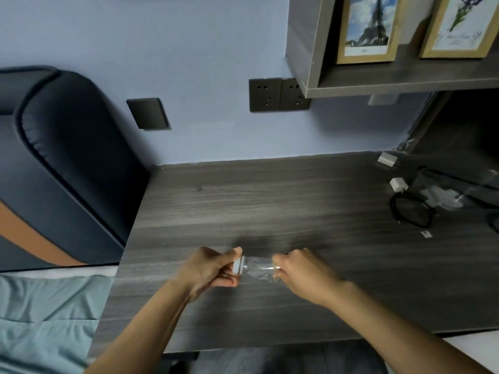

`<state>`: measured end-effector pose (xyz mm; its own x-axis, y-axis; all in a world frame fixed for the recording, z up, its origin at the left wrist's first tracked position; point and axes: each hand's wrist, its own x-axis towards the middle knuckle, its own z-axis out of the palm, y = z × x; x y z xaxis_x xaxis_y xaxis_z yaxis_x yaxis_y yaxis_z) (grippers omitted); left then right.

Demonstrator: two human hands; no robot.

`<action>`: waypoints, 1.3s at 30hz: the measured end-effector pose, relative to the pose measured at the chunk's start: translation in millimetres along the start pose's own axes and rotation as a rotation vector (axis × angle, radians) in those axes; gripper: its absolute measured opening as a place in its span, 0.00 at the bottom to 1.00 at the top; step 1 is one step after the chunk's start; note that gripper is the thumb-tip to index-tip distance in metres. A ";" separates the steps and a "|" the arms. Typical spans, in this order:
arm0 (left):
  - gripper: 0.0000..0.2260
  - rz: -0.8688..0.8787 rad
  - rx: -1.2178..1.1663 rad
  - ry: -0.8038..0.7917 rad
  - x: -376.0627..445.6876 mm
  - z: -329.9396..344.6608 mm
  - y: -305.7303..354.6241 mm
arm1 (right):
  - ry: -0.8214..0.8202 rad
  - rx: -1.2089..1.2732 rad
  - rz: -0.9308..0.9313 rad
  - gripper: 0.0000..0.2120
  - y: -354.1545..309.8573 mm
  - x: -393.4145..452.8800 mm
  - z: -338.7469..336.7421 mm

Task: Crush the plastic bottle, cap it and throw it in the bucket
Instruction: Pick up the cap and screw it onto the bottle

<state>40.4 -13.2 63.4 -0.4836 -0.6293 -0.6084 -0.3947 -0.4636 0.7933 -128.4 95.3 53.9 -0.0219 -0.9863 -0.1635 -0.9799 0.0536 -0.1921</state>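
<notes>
Left hand [210,271] pinching white round cap [238,267]; right hand [302,273] clenched around crumpled clear plastic bottle [260,269], held over grey wood-grain desk [270,201]. Keep squeezed flat while twisting cap tight.

**One head-worn view, looking forward and down**

The single wide-angle camera sits on the person's head, facing forward and down over the grey wood-grain counter [270,201]. Both forearms enter from the bottom edge, close to the lens. The blue wall [189,49] fills the upper frame, a shelf [405,82] the top right, a bed [40,306] the lower left. Straight edges bow toward the borders.
</notes>
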 end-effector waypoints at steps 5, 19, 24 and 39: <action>0.09 0.203 0.130 -0.120 -4.3 -2.1 0.8 | -0.034 0.192 0.015 0.09 10.8 0.4 2.4; 0.15 0.328 0.231 -0.145 -5.8 -6.0 -3.1 | -0.088 0.429 0.025 0.04 20.0 2.7 7.9; 0.08 0.260 0.272 -0.208 -3.1 -4.9 3.8 | -0.079 0.394 0.010 0.06 14.4 4.2 3.6; 0.09 0.405 0.157 -0.069 -1.8 3.5 -7.6 | -0.250 0.911 0.122 0.14 25.9 -3.1 7.6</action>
<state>41.5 -6.4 58.4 -0.6731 -0.6948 -0.2533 -0.2736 -0.0842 0.9581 -152.2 100.9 42.1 0.0329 -0.9097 -0.4140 -0.4403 0.3587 -0.8231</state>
